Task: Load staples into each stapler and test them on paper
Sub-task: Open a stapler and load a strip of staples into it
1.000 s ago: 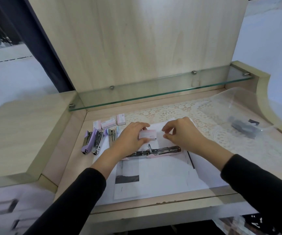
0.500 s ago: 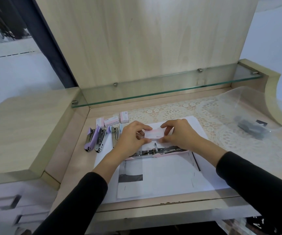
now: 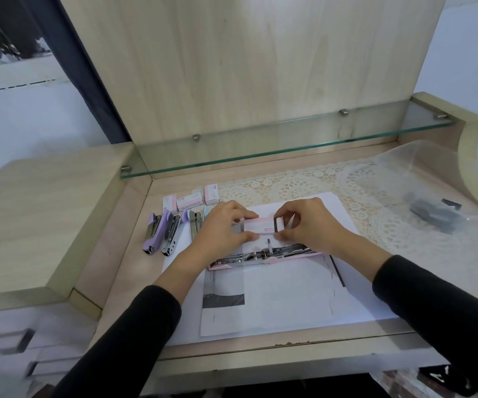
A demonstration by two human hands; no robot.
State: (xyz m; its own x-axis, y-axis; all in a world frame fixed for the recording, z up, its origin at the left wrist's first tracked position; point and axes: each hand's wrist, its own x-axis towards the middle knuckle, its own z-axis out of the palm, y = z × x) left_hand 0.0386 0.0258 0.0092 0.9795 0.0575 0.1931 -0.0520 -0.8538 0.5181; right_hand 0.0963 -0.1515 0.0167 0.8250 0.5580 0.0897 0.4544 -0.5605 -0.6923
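Both hands meet over the middle of the worktop (image 3: 111, 259), holding a small pink-and-white staple box (image 3: 256, 226) just above the paper (image 3: 289, 297). The left hand (image 3: 220, 229) grips one end of the box, fingers curled over the top and thumb along the near side; the right hand (image 3: 311, 226) pinches the other end, thumb and forefinger closed on a white end piece that stands out from the box (flap or inner tray, I cannot tell which).

The pink stapler (image 3: 266, 254) lies opened out flat on the paper, just on the near-edge side of the hands, its metal channel facing up.

Toward the left edge a purple stapler (image 3: 152, 234) lies beside a second stapler (image 3: 171, 235); a third stapler (image 3: 196, 225) sits next to the left hand and is partly hidden by it. In the far-left corner three spare boxes (image 3: 189, 203) stand in a row.

A lace mat (image 3: 298, 188) covers the worktop from the paper out toward the right edge; near that edge lies a clear plastic bag (image 3: 432, 179) with something dark inside. A glass shelf (image 3: 260, 150) runs above the far edge.
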